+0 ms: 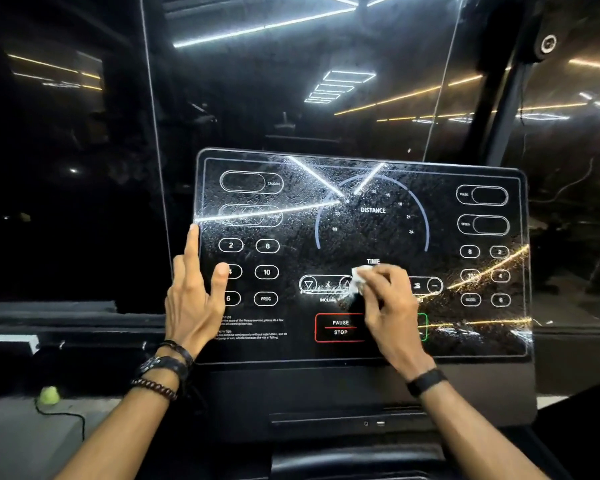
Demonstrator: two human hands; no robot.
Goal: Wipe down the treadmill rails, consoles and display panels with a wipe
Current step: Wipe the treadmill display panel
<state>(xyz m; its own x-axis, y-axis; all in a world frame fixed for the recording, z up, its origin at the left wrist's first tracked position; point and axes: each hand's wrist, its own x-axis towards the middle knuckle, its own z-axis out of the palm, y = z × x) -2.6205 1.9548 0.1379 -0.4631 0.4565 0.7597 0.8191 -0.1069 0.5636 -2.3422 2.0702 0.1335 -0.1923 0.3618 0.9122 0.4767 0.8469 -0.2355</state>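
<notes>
My right hand [387, 299] lies low on the middle of the glossy black treadmill display panel [361, 237], fingers curled around a small crumpled white wipe [358, 279] and pressing it to the glass just under the word TIME, over the row of incline and speed symbols; the heel of that hand covers part of the red-outlined PAUSE/STOP button [340, 327] area, and a dark band [426, 381] circles the wrist. My left hand [194, 299] is spread at the panel's left edge, index finger stretched straight up along the rim, thumb resting on the glass beside the numbered preset buttons, the other fingers loosely bent behind the edge, holding nothing. That wrist carries a dark watch and beaded bracelets [160, 375]. The panel tilts slightly, its upper surface speckled with fine droplets or smears and streaked with reflections of ceiling light strips. Below it I see the matte black console body [361, 393] with a narrow slot. Around it the room is dim, with dark reflective glass walls mirroring white and amber line lights. At lower left a yellow-green ball [49, 395] sits beside a thin black cable [70, 415] on a grey surface.
</notes>
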